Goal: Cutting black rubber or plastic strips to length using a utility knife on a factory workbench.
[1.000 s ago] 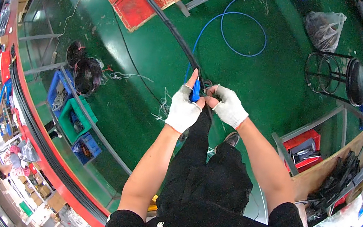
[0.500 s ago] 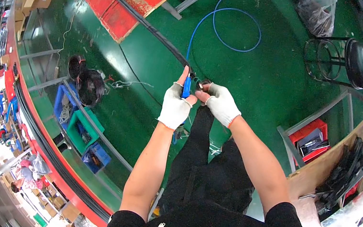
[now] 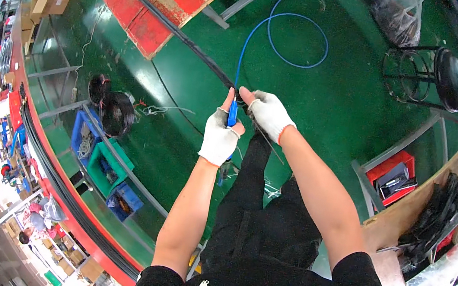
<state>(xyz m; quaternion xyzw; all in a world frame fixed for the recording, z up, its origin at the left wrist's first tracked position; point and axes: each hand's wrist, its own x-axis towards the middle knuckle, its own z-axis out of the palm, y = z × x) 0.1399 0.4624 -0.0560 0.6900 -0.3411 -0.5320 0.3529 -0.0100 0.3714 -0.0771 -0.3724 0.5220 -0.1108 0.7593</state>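
A long black strip [image 3: 199,53] runs from the red-topped table at the upper left down to my hands. My left hand [image 3: 222,132], in a white fingerless glove, is closed round a slim blue tool [image 3: 232,113]; its exact kind I cannot tell. That hand's index finger points up along the tool to the strip's near end. My right hand [image 3: 269,115], gloved the same way, pinches at this end, its thumb and finger close to the tool's tip. From beneath it a thin dark strand [image 3: 274,151] trails down. The fingers partly hide the strip's end.
A blue hose [image 3: 295,64] loops over the green floor and passes up to my hands. Left are blue and green bins [image 3: 126,160] and black coils [image 3: 118,113]. A round stool [image 3: 450,79] stands right, above a red bin [image 3: 399,178]. The red table [image 3: 148,37] is ahead.
My right hand has moved slightly left and up, closer to the left hand and the strip's end. The thin strand below it now shows. My left hand stays nearly in place.
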